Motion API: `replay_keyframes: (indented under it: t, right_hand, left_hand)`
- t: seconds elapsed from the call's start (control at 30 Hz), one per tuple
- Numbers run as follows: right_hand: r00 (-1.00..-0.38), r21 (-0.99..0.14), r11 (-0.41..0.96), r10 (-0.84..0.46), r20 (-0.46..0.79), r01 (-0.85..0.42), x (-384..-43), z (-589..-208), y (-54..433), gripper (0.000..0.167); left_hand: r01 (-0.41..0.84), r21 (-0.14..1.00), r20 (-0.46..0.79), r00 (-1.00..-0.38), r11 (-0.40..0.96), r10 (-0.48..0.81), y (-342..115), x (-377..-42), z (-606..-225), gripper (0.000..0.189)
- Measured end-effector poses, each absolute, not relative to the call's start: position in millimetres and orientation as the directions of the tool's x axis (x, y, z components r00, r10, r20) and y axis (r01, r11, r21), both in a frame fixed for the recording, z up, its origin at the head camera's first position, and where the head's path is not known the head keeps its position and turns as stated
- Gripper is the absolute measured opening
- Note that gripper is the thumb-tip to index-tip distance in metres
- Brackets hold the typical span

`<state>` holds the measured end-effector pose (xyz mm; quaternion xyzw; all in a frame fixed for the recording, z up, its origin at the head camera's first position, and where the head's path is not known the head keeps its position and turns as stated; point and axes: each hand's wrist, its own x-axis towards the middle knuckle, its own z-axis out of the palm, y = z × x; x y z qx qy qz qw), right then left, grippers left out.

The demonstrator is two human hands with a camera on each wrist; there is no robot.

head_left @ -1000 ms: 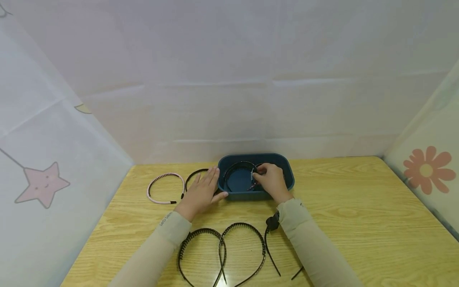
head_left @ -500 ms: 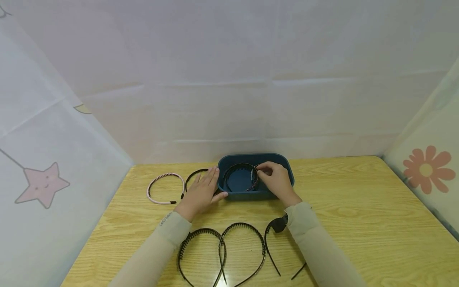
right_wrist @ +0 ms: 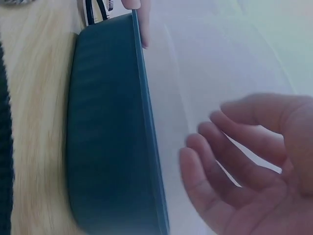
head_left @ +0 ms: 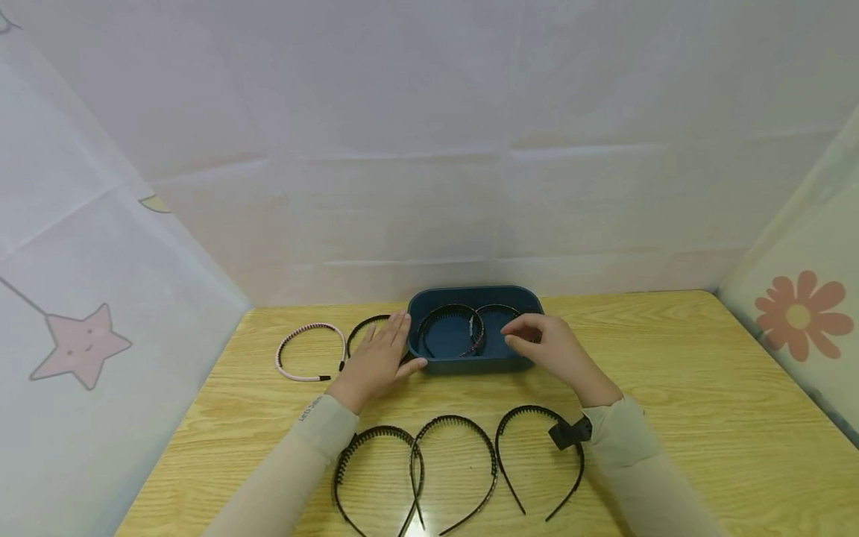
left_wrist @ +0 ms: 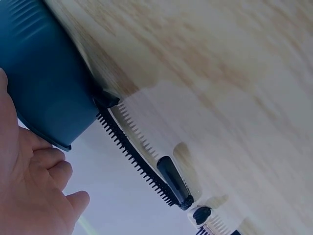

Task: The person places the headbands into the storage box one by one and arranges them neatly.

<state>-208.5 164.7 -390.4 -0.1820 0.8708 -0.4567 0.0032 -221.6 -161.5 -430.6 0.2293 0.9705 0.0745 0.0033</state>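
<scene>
A dark blue plastic bin (head_left: 470, 366) holds two headbands side by side. The left one (head_left: 452, 307) is dark; the right one (head_left: 499, 307) lies partly behind my right hand. My left hand (head_left: 376, 363) rests against the bin's left rim with fingers extended. In the left wrist view, that hand (left_wrist: 34, 191) is beside the bin's wall (left_wrist: 49, 68). Above the bin's right end, my right hand (head_left: 553, 349) holds nothing, its fingers loosely bent. The right wrist view has the hand (right_wrist: 254, 171) apart from the bin's rim (right_wrist: 149, 122).
Left of the bin lie a pink headband (head_left: 278, 358) and a black headband (head_left: 362, 324), partly hidden by my left hand. In front are two crossing toothed headbands, left (head_left: 382, 430) and middle (head_left: 456, 419), plus one (head_left: 533, 409) with a black bow (head_left: 564, 434). A cloth wall (head_left: 436, 186) stands behind.
My right hand has let go of a headband in the bin and moved right, uncovering the right headband and the bow headband in front. My left hand has stayed in place.
</scene>
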Motion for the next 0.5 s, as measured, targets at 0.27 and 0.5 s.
replay_keyframes:
  t: [0.27,0.5]
  right_hand:
    - [-0.869,-0.715,0.569,-0.483,0.108,-0.406,-191.0,-391.4,186.8,0.015]
    - [-0.836,-0.682,0.611,-0.549,-0.001,-0.401,-182.8,-401.3,197.6,0.02]
  left_hand:
    - [0.445,0.141,0.017,-0.894,0.885,0.447,-161.1,-220.1,-427.5,0.089]
    - [0.446,0.137,0.018,-0.894,0.885,0.448,-161.2,-220.4,-427.3,0.089]
